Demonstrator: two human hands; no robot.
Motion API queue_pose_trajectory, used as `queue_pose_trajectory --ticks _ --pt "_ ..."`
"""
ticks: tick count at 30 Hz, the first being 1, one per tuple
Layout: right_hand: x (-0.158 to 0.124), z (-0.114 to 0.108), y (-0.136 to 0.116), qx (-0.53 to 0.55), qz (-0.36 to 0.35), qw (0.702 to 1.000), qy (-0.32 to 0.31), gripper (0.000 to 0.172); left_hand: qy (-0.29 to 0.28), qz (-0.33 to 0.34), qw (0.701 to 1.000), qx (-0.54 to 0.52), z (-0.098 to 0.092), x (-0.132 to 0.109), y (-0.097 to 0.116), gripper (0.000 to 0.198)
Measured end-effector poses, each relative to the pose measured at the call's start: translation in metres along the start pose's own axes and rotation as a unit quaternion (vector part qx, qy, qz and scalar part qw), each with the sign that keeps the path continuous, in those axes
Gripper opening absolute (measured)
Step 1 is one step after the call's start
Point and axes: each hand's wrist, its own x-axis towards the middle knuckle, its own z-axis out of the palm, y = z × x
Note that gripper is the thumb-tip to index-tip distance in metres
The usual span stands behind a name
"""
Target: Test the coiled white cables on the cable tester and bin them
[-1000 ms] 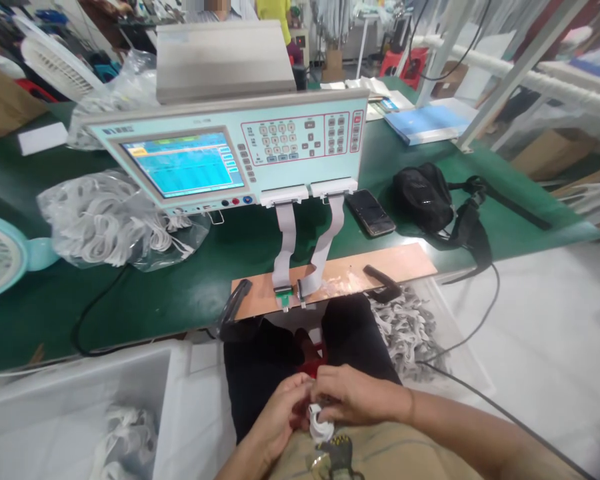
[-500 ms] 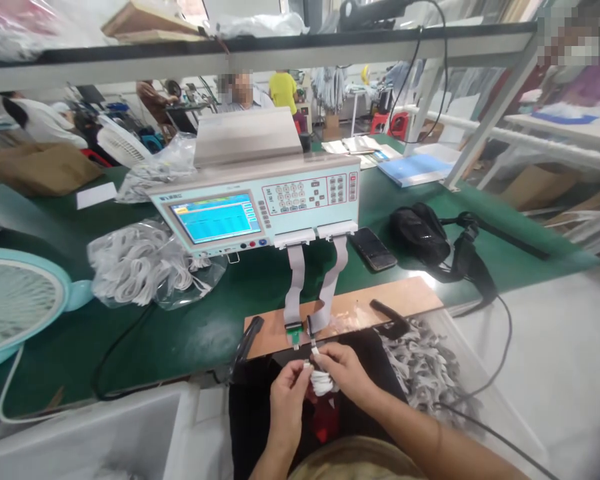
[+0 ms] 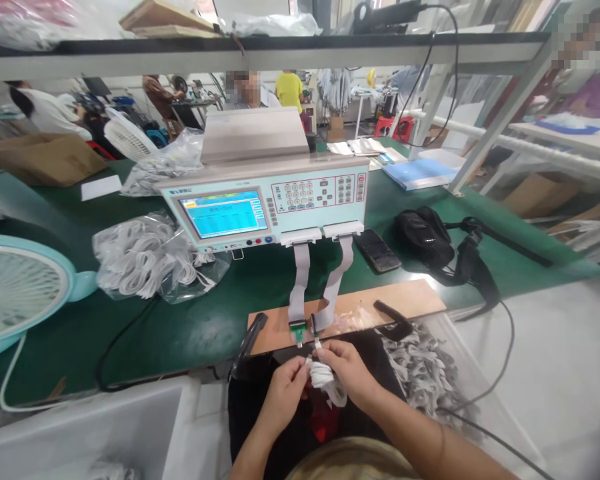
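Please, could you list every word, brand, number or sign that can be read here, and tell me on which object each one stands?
No text can be read with certainty.
Machine, upper left front: a dark brand mark, too blurred.
Machine, top middle of its front: small lettering, too blurred.
Screen: lines of text, too small.
Keys: labels, too small.
Black bag: a pale mark, unclear.
White cable: no lettering visible.

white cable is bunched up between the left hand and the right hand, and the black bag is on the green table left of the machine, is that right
Not quite: the black bag lies right of the machine, as the head view shows. It is on the green table, and the white cable is bunched up between the left hand and the right hand.
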Motion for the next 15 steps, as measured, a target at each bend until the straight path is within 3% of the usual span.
queue_pose_trajectory --ticks 2,4,7,15 --pt "0.001 0.003 -0.001 0.021 0.014 1.000 0.012 0.040 -0.007 0.039 0.999 0.027 -0.006 0.002 0.002 0.037" --pt "0.002 0.005 0.000 0.040 0.014 0.999 0.019 0.042 0.040 0.057 0.997 0.025 -0.008 0.003 0.001 0.037" --pt "0.003 0.005 0.000 0.037 0.007 0.999 0.014 0.042 0.117 0.045 0.992 0.000 -0.004 0.005 -0.003 0.037" --pt "0.005 0.003 -0.003 -0.003 -0.006 1.000 -0.005 0.040 0.221 0.024 0.971 -0.089 0.017 0.006 -0.016 0.037"
